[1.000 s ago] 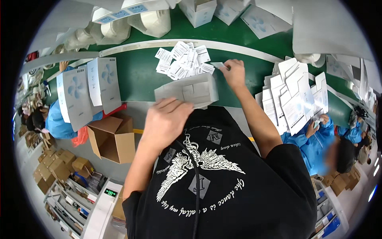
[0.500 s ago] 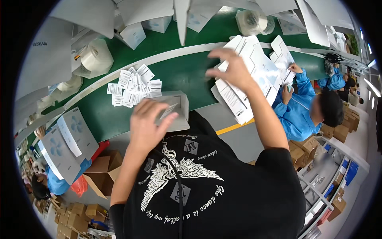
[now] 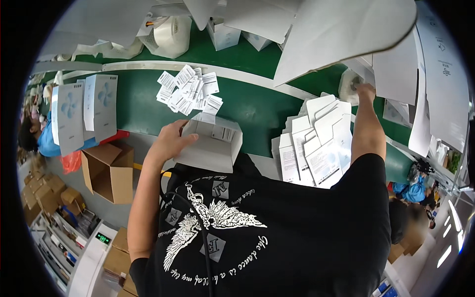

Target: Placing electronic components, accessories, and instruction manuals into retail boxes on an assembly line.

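Observation:
An open white box point(image 3: 205, 159) lies at the table's near edge, against my shirt. My left hand point(image 3: 173, 141) grips its left side, thumb over the rim and fingers behind the wall. Inside the box is a small printed slip point(image 3: 223, 133). My right arm stretches far forward to the right. At its end my right hand point(image 3: 366, 92) is against a white, net-wrapped bundle point(image 3: 349, 85); its fingers are mostly hidden. Beyond the box lies a loose heap of printed paper slips point(image 3: 190, 89).
Flattened white cartons point(image 3: 316, 143) are stacked right of the box. Standing white boxes point(image 3: 101, 106) are at the left, above an open brown carton point(image 3: 111, 171). Large white panels point(image 3: 341, 39) hang over the table's far side. Another wrapped bundle point(image 3: 170, 37) stands at the back.
My right hand has moved from above the flat cartons to the wrapped bundle farther right. My left hand has closed on the box's side. The view has turned right.

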`<state>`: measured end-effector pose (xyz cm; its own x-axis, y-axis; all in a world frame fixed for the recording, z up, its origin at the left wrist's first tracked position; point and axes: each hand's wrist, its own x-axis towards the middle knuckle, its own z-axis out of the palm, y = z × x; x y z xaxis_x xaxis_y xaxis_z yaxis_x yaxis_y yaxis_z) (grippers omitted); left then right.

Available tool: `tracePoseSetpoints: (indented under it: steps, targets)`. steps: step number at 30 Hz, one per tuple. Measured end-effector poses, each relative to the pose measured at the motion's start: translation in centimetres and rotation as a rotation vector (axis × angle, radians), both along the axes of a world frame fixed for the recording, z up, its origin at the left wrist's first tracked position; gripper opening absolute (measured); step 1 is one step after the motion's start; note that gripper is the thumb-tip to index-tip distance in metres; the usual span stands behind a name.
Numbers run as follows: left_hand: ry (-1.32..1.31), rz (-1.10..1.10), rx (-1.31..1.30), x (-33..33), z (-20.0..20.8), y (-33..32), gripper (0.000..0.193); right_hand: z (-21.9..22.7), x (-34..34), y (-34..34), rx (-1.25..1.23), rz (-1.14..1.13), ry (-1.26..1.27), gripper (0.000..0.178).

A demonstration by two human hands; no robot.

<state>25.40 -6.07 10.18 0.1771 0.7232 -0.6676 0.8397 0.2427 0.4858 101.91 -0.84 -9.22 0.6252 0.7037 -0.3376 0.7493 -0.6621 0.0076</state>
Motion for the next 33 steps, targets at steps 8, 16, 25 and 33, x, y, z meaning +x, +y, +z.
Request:
tracePoseSetpoints:
  steps: [8, 16, 25, 33]
  targets:
    - [-0.205, -0.292, 0.216, 0.3, -3.8, 0.6, 0.052, 8.5, -9.7, -10.6, 0.669, -0.079, -0.509, 0.072]
    - [-0.193, -0.440, 0.341, 1.4, -4.4, 0.2, 0.037, 21.6, -31.4, -22.8, 1.178, 0.051, 0.057, 0.082]
    - [-0.311, -0.610, 0.289, 1.4, -7.4, 2.4, 0.036, 26.2, -52.2, -25.1, 0.546, 0.406, 0.383, 0.076]
    - [-0.471, -0.610, 0.349, 0.5, -9.5, 2.6, 0.036, 21.3, -57.9, -17.6, 0.288, 0.879, -0.125, 0.072]
